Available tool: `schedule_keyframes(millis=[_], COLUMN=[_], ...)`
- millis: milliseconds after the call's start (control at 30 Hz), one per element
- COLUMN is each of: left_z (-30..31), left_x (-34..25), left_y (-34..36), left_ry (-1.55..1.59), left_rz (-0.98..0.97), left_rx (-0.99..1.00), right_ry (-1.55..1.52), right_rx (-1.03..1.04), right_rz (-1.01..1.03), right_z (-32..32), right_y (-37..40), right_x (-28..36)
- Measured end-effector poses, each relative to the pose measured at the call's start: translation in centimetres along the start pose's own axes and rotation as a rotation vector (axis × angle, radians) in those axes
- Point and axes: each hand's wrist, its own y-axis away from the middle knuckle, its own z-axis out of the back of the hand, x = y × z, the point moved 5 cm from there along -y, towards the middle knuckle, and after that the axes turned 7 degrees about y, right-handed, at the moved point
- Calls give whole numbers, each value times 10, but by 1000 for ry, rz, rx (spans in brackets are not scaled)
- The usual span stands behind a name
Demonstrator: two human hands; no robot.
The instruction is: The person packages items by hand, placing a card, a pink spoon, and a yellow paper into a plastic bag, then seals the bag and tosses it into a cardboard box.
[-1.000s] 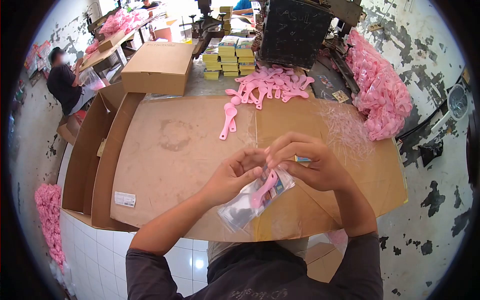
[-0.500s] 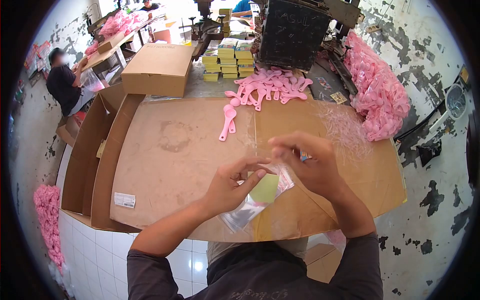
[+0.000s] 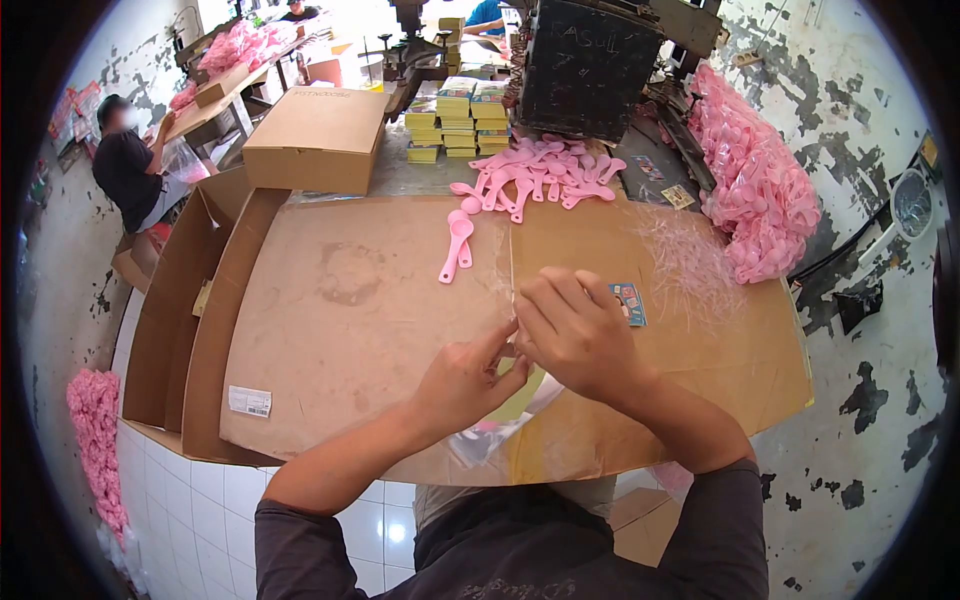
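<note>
My left hand [image 3: 465,378] pinches the top of a clear plastic bag [image 3: 478,445] with its thumb and index finger. A pale green card [image 3: 518,400] shows in the bag, with a bit of pink below it. My right hand [image 3: 578,330] meets the left at the bag's top edge, its fingers curled and pressed together; their tips are partly hidden. Just beyond it lies a small blue printed card [image 3: 629,303] on the cardboard. Two pink spoons [image 3: 456,245] lie ahead of my hands, near a pile of pink spoons [image 3: 540,172].
Cardboard [image 3: 370,320] covers the table. Stacks of printed cards [image 3: 457,120], a closed carton [image 3: 315,135] and a black machine [image 3: 580,70] stand behind. Bagged pink spoons [image 3: 755,180] are heaped at right. An open box [image 3: 190,310] stands left; a person [image 3: 135,165] sits beyond it.
My right hand has moved left and down to join my left hand at the bag's top, its fingers closing. The blue card beyond it now shows more fully, and the green card is more covered.
</note>
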Motion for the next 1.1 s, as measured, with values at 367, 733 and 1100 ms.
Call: schedule_keyframes(millis=[367, 733, 1100], left_z=[11, -5, 5], left_x=[8, 24, 32], left_y=[-9, -10, -12], left_ry=[578, 730, 737], left_rz=[388, 412, 433], left_rx=[-26, -52, -113], right_ry=[-1613, -248, -1576], right_rx=[152, 174, 361], right_rz=[-911, -756, -732], right_z=[-9, -8, -71], right_y=[130, 146, 68], right_x=[-217, -192, -32])
